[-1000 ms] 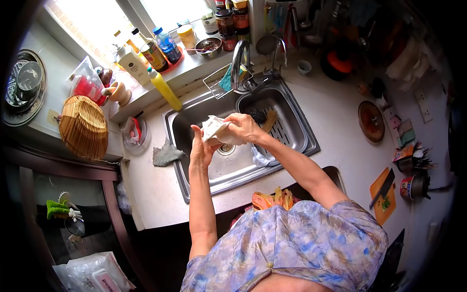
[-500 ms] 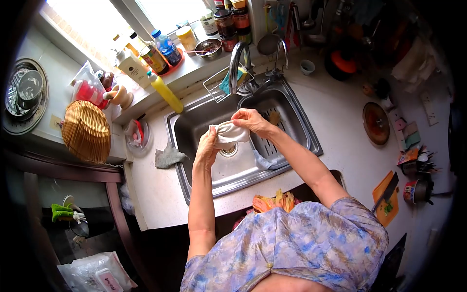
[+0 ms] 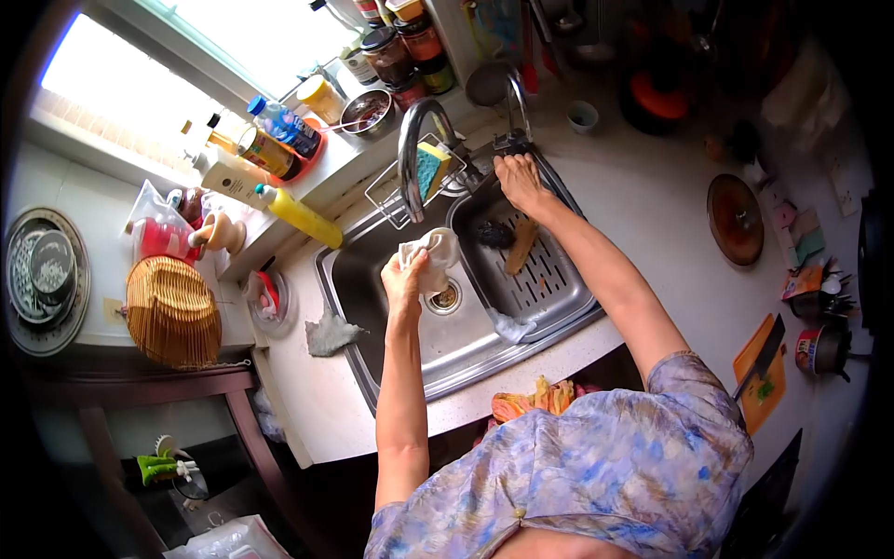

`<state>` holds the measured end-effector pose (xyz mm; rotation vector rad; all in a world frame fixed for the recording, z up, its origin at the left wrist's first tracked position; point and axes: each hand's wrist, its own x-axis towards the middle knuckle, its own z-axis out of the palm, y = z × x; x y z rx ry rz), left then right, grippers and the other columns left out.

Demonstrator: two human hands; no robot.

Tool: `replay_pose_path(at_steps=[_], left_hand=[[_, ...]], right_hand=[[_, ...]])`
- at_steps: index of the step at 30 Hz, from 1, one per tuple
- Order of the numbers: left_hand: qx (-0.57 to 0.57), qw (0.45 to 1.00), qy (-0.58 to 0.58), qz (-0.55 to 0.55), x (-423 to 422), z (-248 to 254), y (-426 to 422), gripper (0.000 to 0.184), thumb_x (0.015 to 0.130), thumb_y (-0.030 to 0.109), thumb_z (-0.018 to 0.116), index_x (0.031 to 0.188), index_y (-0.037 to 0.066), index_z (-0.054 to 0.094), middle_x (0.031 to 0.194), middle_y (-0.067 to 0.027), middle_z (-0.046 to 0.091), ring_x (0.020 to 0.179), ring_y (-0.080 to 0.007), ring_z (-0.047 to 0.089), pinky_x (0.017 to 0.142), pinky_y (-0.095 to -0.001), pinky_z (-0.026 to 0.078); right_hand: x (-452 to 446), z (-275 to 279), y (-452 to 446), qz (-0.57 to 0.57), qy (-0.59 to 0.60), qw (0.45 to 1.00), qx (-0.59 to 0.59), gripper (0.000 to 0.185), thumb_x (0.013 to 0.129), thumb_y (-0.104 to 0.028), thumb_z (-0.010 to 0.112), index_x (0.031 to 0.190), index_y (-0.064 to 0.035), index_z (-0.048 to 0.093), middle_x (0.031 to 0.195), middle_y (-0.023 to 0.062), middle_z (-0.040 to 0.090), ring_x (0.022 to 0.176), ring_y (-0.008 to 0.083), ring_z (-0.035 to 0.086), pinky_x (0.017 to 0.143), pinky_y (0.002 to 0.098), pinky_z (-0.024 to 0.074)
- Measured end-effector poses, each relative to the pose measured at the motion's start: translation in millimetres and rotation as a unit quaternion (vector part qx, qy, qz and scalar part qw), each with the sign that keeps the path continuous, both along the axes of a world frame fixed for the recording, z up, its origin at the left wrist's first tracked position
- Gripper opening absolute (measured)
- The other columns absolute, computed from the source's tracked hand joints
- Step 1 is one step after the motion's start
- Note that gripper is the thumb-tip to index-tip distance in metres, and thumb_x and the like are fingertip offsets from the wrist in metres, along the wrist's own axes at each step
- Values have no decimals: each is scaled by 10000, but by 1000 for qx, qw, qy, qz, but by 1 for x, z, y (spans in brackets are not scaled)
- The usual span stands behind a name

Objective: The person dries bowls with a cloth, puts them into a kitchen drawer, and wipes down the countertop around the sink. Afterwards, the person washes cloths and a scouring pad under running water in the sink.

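My left hand [image 3: 404,282] is closed around a bunched white cloth [image 3: 436,259], held over the left basin of the steel sink [image 3: 410,375]. At the back of the right basin, my right hand [image 3: 523,184] has its fingers curled down over the faucet lever, which they hide. The curved chrome faucet [image 3: 410,149] rises to the left of that hand, and a thinner second tap [image 3: 519,102] stands just behind it. In the right basin lie a dark scrubber [image 3: 494,234] and a brown elongated piece [image 3: 522,246].
A wire rack [image 3: 386,200] behind the sink holds a sponge [image 3: 430,172]. A yellow bottle [image 3: 303,216] leans near the left basin, with a grey rag [image 3: 331,334] on the counter. Jars and bottles line the sill. A knife [image 3: 765,349] lies on an orange board [image 3: 751,357] at right.
My right hand has let go of the white cloth and moved to the faucet lever behind the sink. My left hand still holds the cloth. The view has shifted slightly.
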<state>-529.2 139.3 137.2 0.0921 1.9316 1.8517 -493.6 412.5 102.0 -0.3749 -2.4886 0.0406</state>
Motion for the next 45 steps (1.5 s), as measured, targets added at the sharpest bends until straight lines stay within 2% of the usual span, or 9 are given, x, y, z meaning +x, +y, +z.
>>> replay_pose_path(at_steps=[1, 6, 14, 20, 26, 28, 34, 41, 45], left_hand=[[-13, 1000, 10, 6, -1, -1, 4, 174, 729, 126, 704, 857, 36, 626, 769, -6, 611, 660, -86, 537, 630, -237, 430], [-48, 998, 51, -2, -7, -4, 18, 165, 724, 135, 713, 824, 33, 631, 748, 0, 607, 650, -73, 520, 622, -224, 415], [-49, 997, 57, -2, -3, 3, 23, 142, 723, 113, 704, 808, 24, 633, 746, -4, 606, 666, -73, 523, 636, -229, 416], [-42, 997, 58, -16, -5, -3, 22, 103, 732, 77, 659, 812, 19, 630, 753, -20, 611, 652, -81, 525, 629, -232, 421], [-12, 1000, 21, 0, -3, 4, 16, 157, 752, 154, 679, 819, 19, 633, 745, -26, 613, 647, -97, 558, 597, -233, 446], [-22, 1000, 4, 6, -4, 13, 13, 178, 757, 177, 682, 831, 22, 635, 751, -28, 615, 651, -101, 564, 601, -235, 452], [-11, 999, -38, -25, -10, 12, 5, 348, 841, 338, 584, 935, 5, 621, 853, -61, 631, 736, -133, 593, 673, -266, 465], [7, 991, -77, -107, -16, -9, -5, 502, 845, 481, 515, 965, -3, 576, 867, -60, 606, 775, -132, 570, 694, -271, 452], [-10, 996, -9, -87, 2, -3, -10, 326, 866, 301, 557, 1014, 12, 528, 916, -55, 587, 828, -143, 568, 793, -302, 456]], right_hand=[[0, 0, 5, 29, -115, 986, -114, 175, 807, -103, 425, 820, -24, 580, 862, 156, 605, 863, 301, 572, 772, 419, 438], [6, -10, 3, 79, -12, 996, -31, 142, 796, -125, 430, 797, -52, 551, 720, 125, 568, 693, 272, 563, 605, 396, 427], [9, -24, 4, 79, -82, 991, -69, 156, 805, -132, 409, 844, -46, 533, 733, 129, 548, 689, 276, 538, 616, 401, 408], [15, -26, 3, 101, 29, 994, -41, 164, 811, -137, 397, 819, -45, 533, 743, 145, 545, 707, 285, 537, 612, 402, 398], [15, -17, -13, 16, -64, 998, -14, 229, 788, -97, 441, 963, -12, 563, 860, 164, 584, 872, 296, 545, 844, 465, 410], [23, 4, -29, 19, 55, 996, 62, 257, 785, -95, 464, 999, 0, 569, 931, 171, 588, 924, 309, 541, 931, 500, 355], [35, 24, -89, 347, 30, 909, -228, 573, 670, -403, 688, 1038, 16, 555, 1067, 212, 560, 1032, 335, 521, 915, 417, 383], [22, 1, -103, 348, -70, 817, -455, 258, 718, -149, 523, 908, 11, 592, 834, 173, 613, 791, 295, 601, 711, 358, 467], [19, 2, -97, 293, -94, 733, -607, 250, 759, -168, 477, 868, 21, 598, 717, 141, 614, 680, 199, 595, 620, 320, 466]])
